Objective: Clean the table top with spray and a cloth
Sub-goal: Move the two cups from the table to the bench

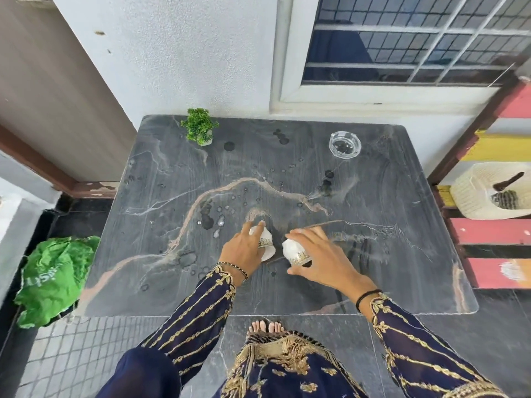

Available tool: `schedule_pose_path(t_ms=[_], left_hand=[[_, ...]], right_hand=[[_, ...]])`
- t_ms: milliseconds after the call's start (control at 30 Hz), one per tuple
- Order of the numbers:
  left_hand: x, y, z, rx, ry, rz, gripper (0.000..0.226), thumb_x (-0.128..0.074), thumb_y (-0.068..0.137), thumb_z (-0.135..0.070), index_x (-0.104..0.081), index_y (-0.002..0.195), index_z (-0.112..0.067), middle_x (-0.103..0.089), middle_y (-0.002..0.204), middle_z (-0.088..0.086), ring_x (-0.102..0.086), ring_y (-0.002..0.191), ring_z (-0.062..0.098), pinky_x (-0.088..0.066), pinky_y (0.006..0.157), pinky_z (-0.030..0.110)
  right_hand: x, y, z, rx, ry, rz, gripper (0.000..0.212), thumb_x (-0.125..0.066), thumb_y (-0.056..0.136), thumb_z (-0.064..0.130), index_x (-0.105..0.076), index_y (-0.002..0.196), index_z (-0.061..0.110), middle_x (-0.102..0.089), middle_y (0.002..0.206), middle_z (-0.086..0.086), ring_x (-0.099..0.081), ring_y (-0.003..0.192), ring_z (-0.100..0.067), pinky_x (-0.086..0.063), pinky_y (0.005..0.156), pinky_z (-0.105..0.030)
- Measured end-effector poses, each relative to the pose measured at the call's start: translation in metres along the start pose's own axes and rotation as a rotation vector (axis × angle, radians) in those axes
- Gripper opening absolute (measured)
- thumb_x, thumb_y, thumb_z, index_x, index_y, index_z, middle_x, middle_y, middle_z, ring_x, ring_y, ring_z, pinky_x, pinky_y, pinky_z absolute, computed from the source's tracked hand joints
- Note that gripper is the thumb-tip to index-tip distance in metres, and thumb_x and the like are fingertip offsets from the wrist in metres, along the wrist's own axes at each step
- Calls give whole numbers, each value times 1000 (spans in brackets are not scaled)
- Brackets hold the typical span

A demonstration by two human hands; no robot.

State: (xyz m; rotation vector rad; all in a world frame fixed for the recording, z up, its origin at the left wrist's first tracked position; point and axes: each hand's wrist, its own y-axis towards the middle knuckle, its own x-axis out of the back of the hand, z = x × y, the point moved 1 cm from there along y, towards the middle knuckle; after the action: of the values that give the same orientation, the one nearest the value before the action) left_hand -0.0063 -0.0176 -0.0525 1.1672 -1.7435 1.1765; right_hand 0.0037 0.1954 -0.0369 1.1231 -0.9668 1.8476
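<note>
A dark grey marble table top with pale veins carries wet spots and droplets across its middle and back. My left hand grips a white cup with gold trim, which is tilted over. My right hand grips a second white gold-trimmed cup, also tilted, close beside the first. Both cups are near the table's front centre. No spray bottle or cloth is in my hands.
A small green plant in a white pot stands at the back left. A glass ashtray sits at the back right. A crumpled green bag lies on the floor left. A painted shelf with a cream basket stands to the right.
</note>
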Motion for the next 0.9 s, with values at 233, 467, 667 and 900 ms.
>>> schedule_pose_path(t_ms=[233, 467, 667, 900], left_hand=[[9, 15, -6, -27, 93, -11, 53, -52, 92, -23, -35, 142, -19, -36, 134, 14, -64, 93, 37, -53, 73, 43], [11, 29, -26, -41, 70, -12, 38, -46, 93, -14, -47, 131, -13, -39, 127, 15, -64, 90, 38, -53, 72, 42], [3, 49, -66, -45, -14, 11, 35, -45, 91, -10, -47, 126, -7, -48, 120, 15, -60, 98, 41, -47, 79, 47], [-18, 77, -163, -12, -189, -30, 42, -55, 85, -8, -53, 126, -12, -62, 118, 15, -59, 104, 37, -46, 84, 41]], right_hand=[[-1, 7, -9, 25, 28, 117, 85, -76, 85, 21, -31, 157, 32, -39, 153, 10, -31, 140, -16, -52, 98, -38], [2, 4, -33, -195, 312, 9, 60, -62, 90, 10, -48, 148, 20, -52, 149, 2, -46, 138, -19, -34, 116, -32], [11, -15, -85, -387, 454, -87, 41, -57, 93, 13, -61, 134, 21, -69, 127, -3, -63, 114, -23, -45, 93, -25], [38, -55, -190, -477, 580, -163, 25, -57, 96, 17, -69, 116, 24, -74, 107, -2, -66, 101, -21, -48, 72, -21]])
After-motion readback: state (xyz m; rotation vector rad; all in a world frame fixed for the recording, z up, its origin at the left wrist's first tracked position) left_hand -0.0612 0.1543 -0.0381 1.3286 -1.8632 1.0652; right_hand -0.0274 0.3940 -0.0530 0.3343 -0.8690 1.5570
